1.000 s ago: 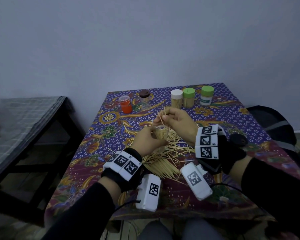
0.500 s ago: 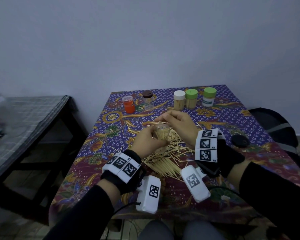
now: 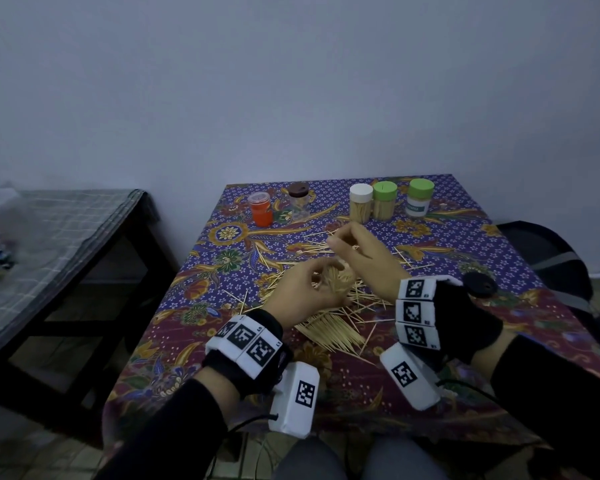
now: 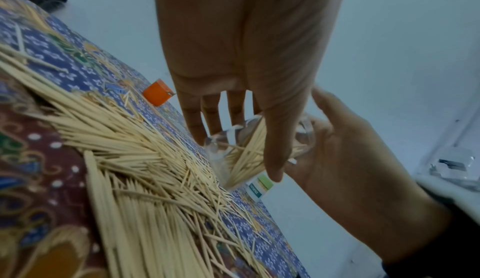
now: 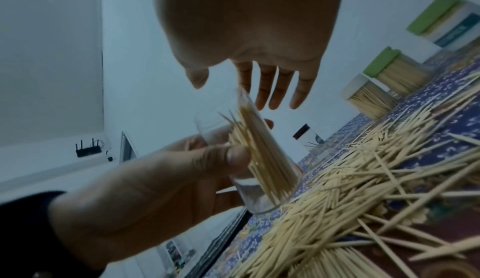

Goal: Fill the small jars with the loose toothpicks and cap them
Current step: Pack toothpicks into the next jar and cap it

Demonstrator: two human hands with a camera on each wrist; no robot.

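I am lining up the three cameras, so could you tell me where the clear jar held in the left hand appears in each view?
Head: clear jar at centre, mostly hidden behind the left hand.
Left wrist: right of centre, behind the thumb.
Right wrist: centre, tilted, toothpicks inside.
Shared landmark: the loose toothpick pile beside the jar.

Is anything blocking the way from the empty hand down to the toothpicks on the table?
Nothing visible does. The right hand hovers open above the loose toothpicks, with only air between. The clear jar, gripped by the left hand, stands off to one side, not underneath the fingers.
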